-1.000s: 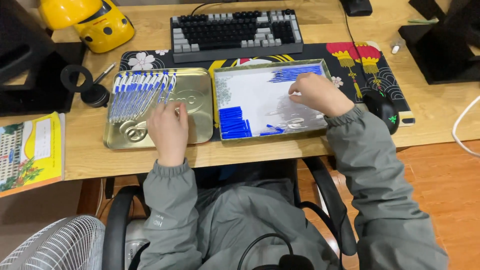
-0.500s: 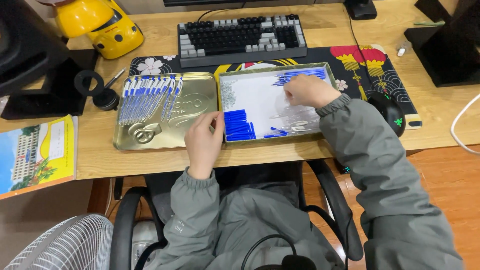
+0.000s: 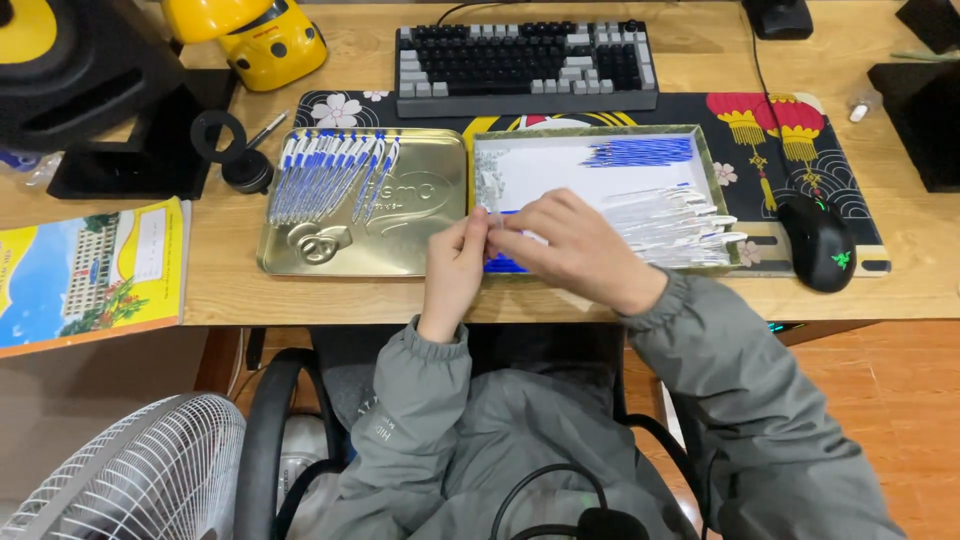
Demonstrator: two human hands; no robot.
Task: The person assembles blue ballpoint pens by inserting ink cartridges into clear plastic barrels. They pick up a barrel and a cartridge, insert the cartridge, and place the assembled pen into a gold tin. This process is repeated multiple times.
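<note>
Both hands meet at the front-left corner of the shallow white-lined rectangular tray [image 3: 600, 170]. The left hand [image 3: 455, 262] has its fingertips pressed together on one end of a small clear part, apparently a transparent pen barrel [image 3: 493, 224]; the right hand [image 3: 572, 248] is curled over the other end, fingers bunched on it. Motion blur hides the exact grip, so whether one or two parts are held cannot be told.

The held piece lies directly between the two hands, long axis roughly left to right, parallel to the front edge of the wooden desk [image 3: 240, 285]. Both hands touch it; neither is nearer.

Supply positions:
- Heap of clear pen barrels [image 3: 675, 220]: right half of the white tray, just right of the right hand, long axes left to right.
- Row of blue refills [image 3: 640, 152]: rear of the same tray, beyond the hands.
- Blue caps [image 3: 503, 264]: front-left corner of the tray, partly hidden under the hands.
- Assembled blue-and-white pens [image 3: 330, 175]: fanned in the gold metal tray [image 3: 420, 210] to the left, long axes running front to rear. The left hand is the nearer one to this tray.

Further out, a black-and-grey keyboard [image 3: 527, 60] sits behind both trays and a black mouse [image 3: 818, 240] to the right.

Change from the picture half a second ago: the left hand then rested at the seam between the two trays and the right hand reached toward the rear of the white tray; now both are drawn together over the front-left corner.
</note>
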